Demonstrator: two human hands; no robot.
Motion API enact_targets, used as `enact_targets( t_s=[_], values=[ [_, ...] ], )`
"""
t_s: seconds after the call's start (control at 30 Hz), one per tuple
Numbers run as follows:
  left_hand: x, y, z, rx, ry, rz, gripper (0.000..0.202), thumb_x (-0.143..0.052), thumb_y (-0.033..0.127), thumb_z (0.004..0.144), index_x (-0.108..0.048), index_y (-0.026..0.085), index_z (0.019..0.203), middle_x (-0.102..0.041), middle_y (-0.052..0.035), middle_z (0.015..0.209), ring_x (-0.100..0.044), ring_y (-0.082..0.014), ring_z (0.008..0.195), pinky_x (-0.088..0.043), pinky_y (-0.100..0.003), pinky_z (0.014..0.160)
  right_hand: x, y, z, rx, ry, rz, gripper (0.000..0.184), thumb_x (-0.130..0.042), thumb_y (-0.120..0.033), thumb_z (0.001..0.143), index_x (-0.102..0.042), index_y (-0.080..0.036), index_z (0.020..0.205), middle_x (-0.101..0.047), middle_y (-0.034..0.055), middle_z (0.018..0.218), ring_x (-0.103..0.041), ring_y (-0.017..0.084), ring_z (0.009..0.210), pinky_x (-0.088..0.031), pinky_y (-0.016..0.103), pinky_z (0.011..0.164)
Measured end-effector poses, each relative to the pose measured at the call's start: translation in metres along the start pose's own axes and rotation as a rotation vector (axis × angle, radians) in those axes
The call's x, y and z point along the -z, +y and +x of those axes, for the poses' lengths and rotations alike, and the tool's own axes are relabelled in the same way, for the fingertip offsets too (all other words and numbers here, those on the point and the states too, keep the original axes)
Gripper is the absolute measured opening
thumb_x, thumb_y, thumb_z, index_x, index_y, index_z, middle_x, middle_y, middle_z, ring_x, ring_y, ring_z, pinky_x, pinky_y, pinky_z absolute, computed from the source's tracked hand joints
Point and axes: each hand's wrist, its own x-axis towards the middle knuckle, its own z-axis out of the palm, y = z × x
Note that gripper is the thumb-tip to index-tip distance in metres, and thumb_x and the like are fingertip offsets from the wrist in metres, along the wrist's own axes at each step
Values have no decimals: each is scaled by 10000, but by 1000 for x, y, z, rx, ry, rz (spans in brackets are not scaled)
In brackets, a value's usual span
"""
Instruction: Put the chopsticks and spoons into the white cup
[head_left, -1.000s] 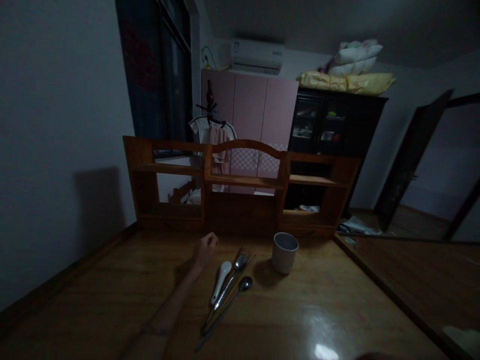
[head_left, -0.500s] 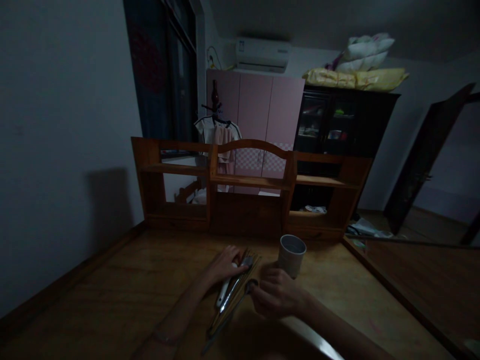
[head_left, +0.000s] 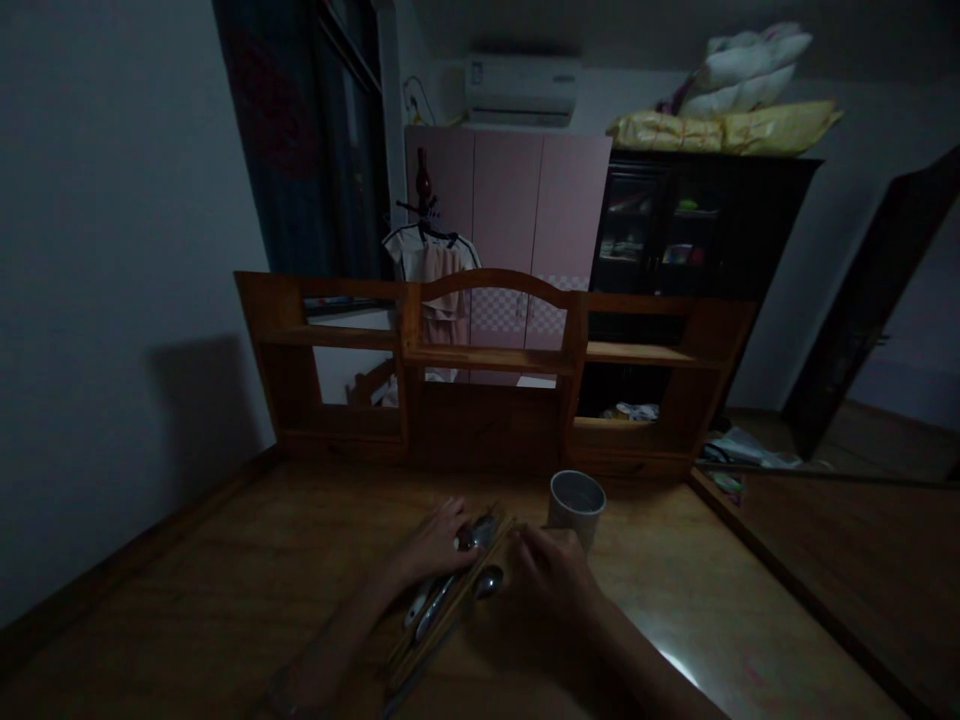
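Note:
A bundle of chopsticks [head_left: 469, 590] and spoons lies slanting on the wooden desk [head_left: 660, 590]. My left hand [head_left: 431, 548] rests against its left side, fingers stretched and thumb apart, with metal spoon heads [head_left: 480, 532] in the gap. A white handle [head_left: 415, 607] shows below that palm. On the bundle's right side lies a dark, shiny spoon bowl [head_left: 488, 582], touched by neither hand. My right hand [head_left: 555, 562] is closed, its fingertips by the upper chopstick ends; what they pinch is too dark to make out. Just behind it stands a grey cup [head_left: 576, 508], partly hidden.
A wooden shelf unit [head_left: 491, 360] runs along the back of the desk. To the left is a pale wall [head_left: 112, 300]. A raised wooden edge [head_left: 780, 570] borders the right side. Light glares on the desktop near my right forearm.
My right hand has let go of the spoon's bowl and moved up toward the chopstick ends. My left hand has shifted slightly left, still at the bundle. The view has tilted a little.

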Motion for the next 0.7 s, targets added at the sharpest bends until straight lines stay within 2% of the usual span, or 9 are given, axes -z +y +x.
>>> enact_targets(
  t_s=[0.13,0.3,0.4,0.53,0.7],
  values=[
    [-4,-4,1,-5,0,-41,277,-537,450,844,-657,218,934,-555,-57,993,-507,-220,981,-418,-341,878,0,2,1,-16,-26,28,189,-431,-199,932,-589,-157,839,-608,21,619,-526,105,519,-287,221,512],
    [-6,-8,6,-1,5,-140,300,-462,375,899,-659,188,772,-562,-46,885,-524,-192,920,-426,-301,828,-4,-1,-1,-35,-107,41,173,-433,-218,943,-588,-174,880,-615,12,627,-543,107,530,-305,210,528],
    [-3,-11,8,27,54,-185,316,-439,374,906,-661,189,778,-576,-39,876,-533,-183,900,-429,-284,808,-5,-2,-1,-39,-119,63,181,-419,-235,954,-589,-175,971,-624,16,652,-565,118,553,-320,210,540],
    [3,-22,10,89,113,-65,304,-436,341,898,-649,193,739,-593,-27,841,-535,-175,854,-405,-291,792,-4,-2,0,-64,-126,102,238,-396,-246,969,-567,-168,1115,-625,18,661,-575,122,554,-336,207,541],
    [8,-42,8,147,117,23,283,-464,297,863,-645,199,670,-614,-19,789,-538,-175,820,-366,-312,795,-7,-1,-1,-59,-125,101,257,-395,-252,967,-562,-162,1140,-607,12,631,-551,123,528,-320,214,523]
  ],
)
